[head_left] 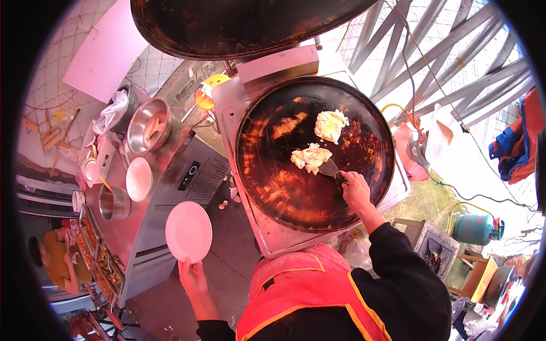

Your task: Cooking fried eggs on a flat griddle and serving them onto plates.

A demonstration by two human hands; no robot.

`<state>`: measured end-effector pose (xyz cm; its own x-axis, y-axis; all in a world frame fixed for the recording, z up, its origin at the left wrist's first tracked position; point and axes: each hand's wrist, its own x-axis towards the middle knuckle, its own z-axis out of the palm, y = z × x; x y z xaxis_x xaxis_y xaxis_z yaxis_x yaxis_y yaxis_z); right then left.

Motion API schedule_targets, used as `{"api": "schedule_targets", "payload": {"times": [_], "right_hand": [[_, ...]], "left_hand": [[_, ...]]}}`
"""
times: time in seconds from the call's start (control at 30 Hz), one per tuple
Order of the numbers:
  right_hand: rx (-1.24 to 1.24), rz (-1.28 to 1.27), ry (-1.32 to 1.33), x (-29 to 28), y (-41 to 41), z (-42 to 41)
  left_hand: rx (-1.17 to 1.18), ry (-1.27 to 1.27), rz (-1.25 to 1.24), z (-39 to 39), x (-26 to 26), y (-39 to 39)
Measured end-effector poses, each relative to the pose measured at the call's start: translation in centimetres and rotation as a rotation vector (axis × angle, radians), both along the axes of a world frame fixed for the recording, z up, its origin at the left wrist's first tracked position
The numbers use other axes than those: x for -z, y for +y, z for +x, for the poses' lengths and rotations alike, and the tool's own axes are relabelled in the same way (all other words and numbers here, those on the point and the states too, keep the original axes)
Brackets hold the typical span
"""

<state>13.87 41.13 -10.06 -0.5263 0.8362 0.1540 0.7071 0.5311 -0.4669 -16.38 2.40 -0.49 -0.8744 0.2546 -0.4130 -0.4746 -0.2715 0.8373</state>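
Observation:
My left hand (194, 276) grips the near rim of a pale round plate (188, 232), held out over the floor between the counter and the griddle. In my right hand (356, 191) is the dark handle of a metal spatula (329, 168). Its blade meets the right edge of a crumpled, pale-yellow cooked piece that looks like egg (310, 158) on the large round black griddle (281, 204). A second similar piece (331, 126) lies just beyond it, apart from the blade. Brown residue marks the griddle's surface.
Behind the griddle its black lid (251, 25) stands raised. On the left a steel counter (140, 200) carries a steel bowl (143, 143), a white bowl (139, 179), a steel pot (111, 203) and food trays (96, 255). Another person (59, 260) is beyond. A gas cylinder (475, 229) stands at right.

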Motion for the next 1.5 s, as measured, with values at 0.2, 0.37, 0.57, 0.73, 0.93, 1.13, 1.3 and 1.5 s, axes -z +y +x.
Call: {"api": "schedule_targets", "payload": {"times": [0.2, 0.37, 0.57, 0.73, 0.93, 1.13, 1.3, 1.5], "right_hand": [[0.09, -0.003, 0.182, 1.3, 0.2, -3.7], [0.059, 0.064, 0.203, -2.1, 0.2, -1.6], [-0.101, 0.367, -0.103, -6.5, 1.6, 1.5], [-0.284, 0.498, -0.271, -8.4, 2.4, 0.5], [-0.056, 0.049, 0.008, -6.4, 2.2, 0.0], [-0.12, 0.02, -0.109, -1.4, 0.0, 1.1], [-0.084, 0.072, -0.06, -4.3, 0.4, 1.1], [-0.049, 0.052, -0.057, -5.7, 2.3, -2.8]], "left_hand": [[0.045, -0.026, 0.007, 0.3, -0.5, 0.3], [0.011, -0.018, 0.0, 0.6, -0.4, 0.1], [0.027, -0.026, -0.004, 0.5, 0.0, -0.1], [0.054, -0.036, 0.018, 0.4, 0.4, -0.2], [0.04, -0.037, 0.028, 0.4, 0.9, -0.9], [0.043, -0.051, 0.025, 0.4, 0.6, -0.7], [0.03, -0.059, 0.021, 0.3, 0.6, -0.8], [0.067, -0.059, 0.019, -0.4, 0.9, -0.4]]}}
